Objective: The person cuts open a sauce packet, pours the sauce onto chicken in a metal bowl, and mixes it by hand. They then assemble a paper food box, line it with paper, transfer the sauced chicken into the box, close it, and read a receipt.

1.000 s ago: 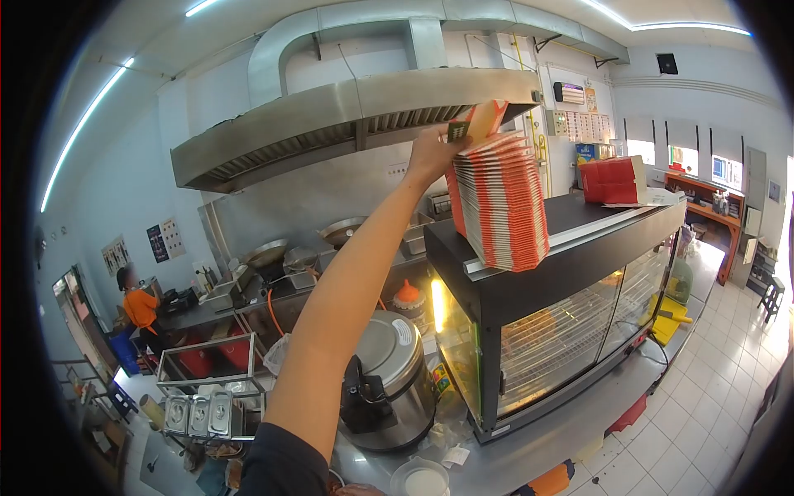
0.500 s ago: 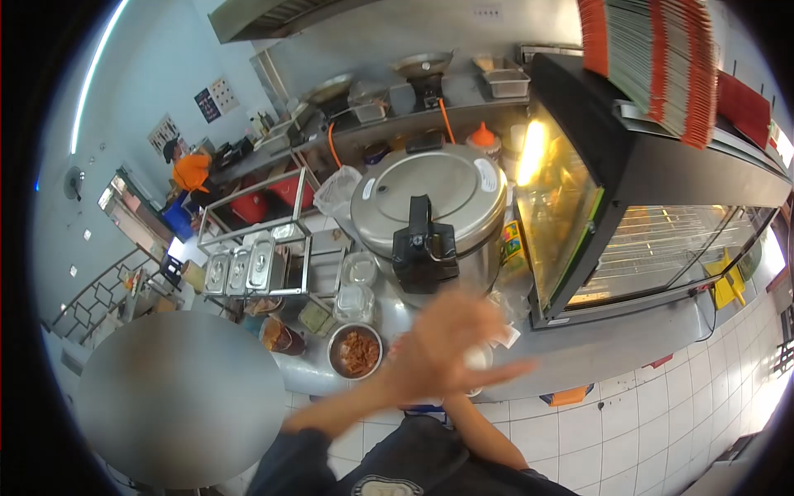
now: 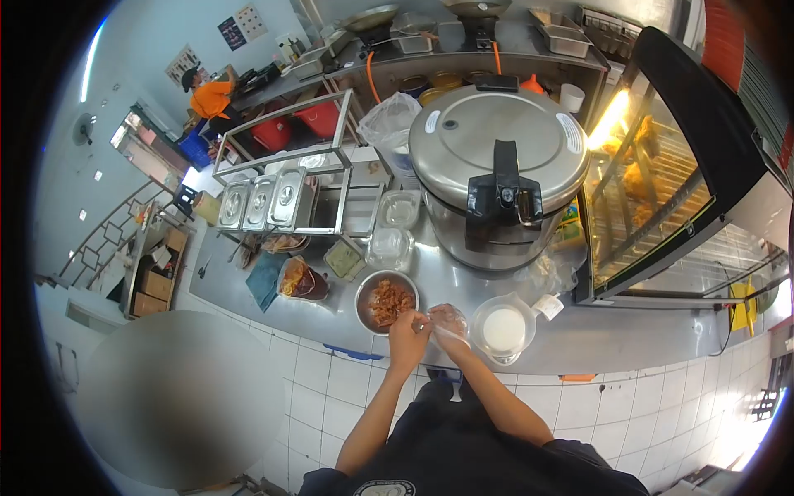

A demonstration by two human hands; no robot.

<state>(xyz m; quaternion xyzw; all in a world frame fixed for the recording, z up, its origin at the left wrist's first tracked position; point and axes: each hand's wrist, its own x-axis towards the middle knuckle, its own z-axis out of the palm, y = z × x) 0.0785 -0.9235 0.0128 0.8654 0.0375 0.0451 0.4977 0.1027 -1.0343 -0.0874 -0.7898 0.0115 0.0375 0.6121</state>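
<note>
Clear plastic glove [image 3: 461, 324], lower centre of the frame, drawn over the right hand [image 3: 447, 327] and pinched by the left hand [image 3: 408, 332].
The left hand is ungloved; the right hand's finger pose cannot be told. One glove, one bowl [image 3: 361, 311] of food [image 3: 387, 302] and three lidded steel pans [image 3: 288, 196] are counted.

My bare left forearm [image 3: 370, 423] slants up and inward, and my right forearm [image 3: 502, 397] angles in from the other side. My wrists bring both hands close together in front of my body. My left hand [image 3: 407, 337] curls inward, fingertips pinched, right beside my right hand [image 3: 449, 325], whose fingers look bent, their detail blurred.
</note>
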